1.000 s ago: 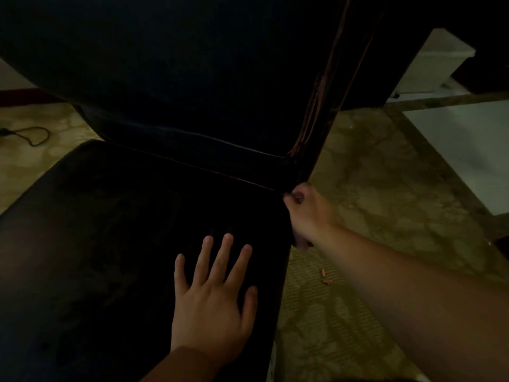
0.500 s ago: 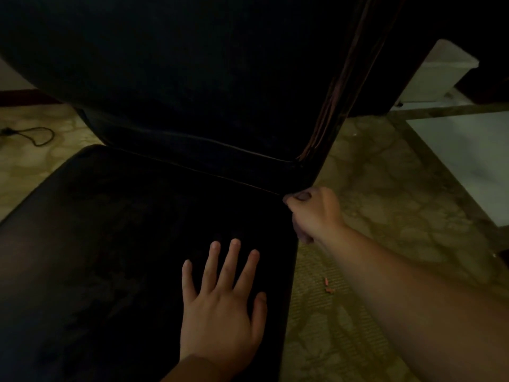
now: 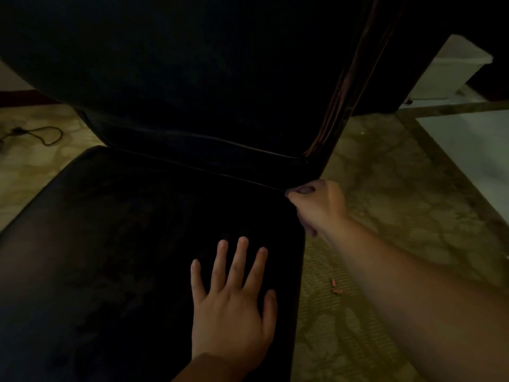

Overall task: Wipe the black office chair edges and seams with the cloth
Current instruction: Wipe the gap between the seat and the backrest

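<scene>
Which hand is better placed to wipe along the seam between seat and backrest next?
Right. The right hand is curled at the seam's right end, seemingly pinching something dark, perhaps the cloth. The left hand lies flat on the seat, fingers spread, bracing.

Black office chair (image 3: 143, 244): dark padded seat w/ piped seam at the back, backrest rising behind it, worn reddish trim down its right edge. Cloth (image 3: 304, 226) barely visible, dark, bunched under curled right-hand fingers (image 3: 298, 192) at the seat's back right corner.
</scene>
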The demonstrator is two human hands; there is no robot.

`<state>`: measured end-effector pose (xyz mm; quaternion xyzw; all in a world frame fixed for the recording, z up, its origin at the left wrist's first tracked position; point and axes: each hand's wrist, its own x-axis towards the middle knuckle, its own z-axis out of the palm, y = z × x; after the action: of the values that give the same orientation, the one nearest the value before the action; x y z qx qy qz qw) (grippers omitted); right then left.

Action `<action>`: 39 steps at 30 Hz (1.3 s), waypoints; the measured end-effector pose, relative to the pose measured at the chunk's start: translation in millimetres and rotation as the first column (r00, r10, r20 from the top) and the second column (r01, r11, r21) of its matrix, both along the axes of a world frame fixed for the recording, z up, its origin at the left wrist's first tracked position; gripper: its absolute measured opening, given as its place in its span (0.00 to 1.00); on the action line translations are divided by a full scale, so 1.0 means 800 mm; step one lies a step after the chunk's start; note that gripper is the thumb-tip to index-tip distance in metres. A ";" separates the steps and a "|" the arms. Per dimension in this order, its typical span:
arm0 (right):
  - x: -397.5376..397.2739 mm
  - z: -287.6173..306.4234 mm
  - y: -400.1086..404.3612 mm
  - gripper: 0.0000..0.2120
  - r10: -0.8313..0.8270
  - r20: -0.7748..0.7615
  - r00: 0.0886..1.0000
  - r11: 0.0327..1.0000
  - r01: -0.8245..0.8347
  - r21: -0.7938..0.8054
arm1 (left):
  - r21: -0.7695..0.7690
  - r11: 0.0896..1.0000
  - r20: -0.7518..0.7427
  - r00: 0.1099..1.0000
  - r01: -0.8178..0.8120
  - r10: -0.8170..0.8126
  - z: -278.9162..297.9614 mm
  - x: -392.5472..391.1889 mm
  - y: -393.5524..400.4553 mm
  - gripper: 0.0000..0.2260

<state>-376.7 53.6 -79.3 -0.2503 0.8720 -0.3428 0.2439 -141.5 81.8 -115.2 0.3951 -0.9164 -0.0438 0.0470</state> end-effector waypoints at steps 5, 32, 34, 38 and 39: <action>-0.003 0.000 -0.010 0.09 -0.060 -0.022 0.998 0.998 0.060 -0.003 | -0.001 1.000 -0.002 1.000 -0.007 0.007 0.000 -0.002 0.000 0.28; 0.026 0.010 -0.016 0.11 0.043 -0.225 0.973 0.999 -0.044 0.000 | 0.265 0.964 0.077 0.997 -0.024 0.004 0.043 -0.009 -0.010 0.29; 0.022 0.015 -0.008 0.07 0.094 -0.230 0.969 0.995 -0.096 0.001 | 0.277 0.961 0.036 0.999 0.014 -0.025 0.059 -0.005 -0.028 0.31; 0.027 0.012 0.011 0.12 0.125 -0.307 0.943 0.985 -0.155 -0.076 | 0.198 0.974 0.055 0.991 0.108 -0.121 0.069 0.013 -0.094 0.30; 0.031 0.008 0.014 0.13 0.137 -0.364 0.921 0.982 -0.174 -0.071 | 0.207 0.973 0.088 0.989 0.101 -0.121 0.065 0.020 -0.103 0.31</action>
<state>-352.0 64.9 -72.9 -0.3892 0.8604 -0.3150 0.0948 -125.5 -0.9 -63.0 0.3475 -0.9291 -0.1193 -0.0418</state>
